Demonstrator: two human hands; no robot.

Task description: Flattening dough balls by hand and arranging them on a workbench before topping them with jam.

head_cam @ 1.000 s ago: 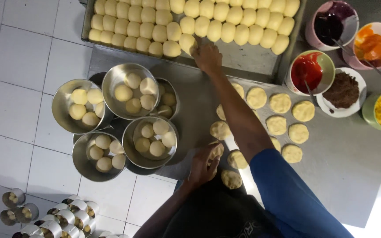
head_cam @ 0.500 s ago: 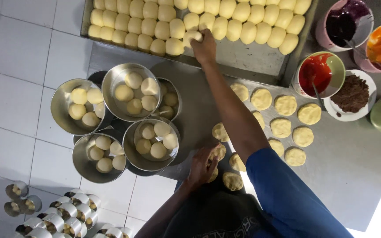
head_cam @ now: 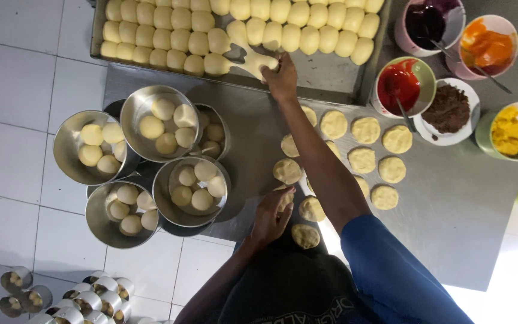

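Right hand now tugging stretching dough ball (pinched), left hand cupping flattened dough.

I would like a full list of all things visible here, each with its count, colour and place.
baking tray: one, grey metal, top, rows of pale dough balls
dough ball: one, pale, stretching off its row
metal bowls: about five, silver, left, holding dough balls
flattened dough rounds: about a dozen, pale, on the grey sheet
filling bowls: five, holding purple, orange, red, brown, yellow, right
small tins: many, silver, bottom left
left hand: on a dough round
right hand: pulling the dough ball
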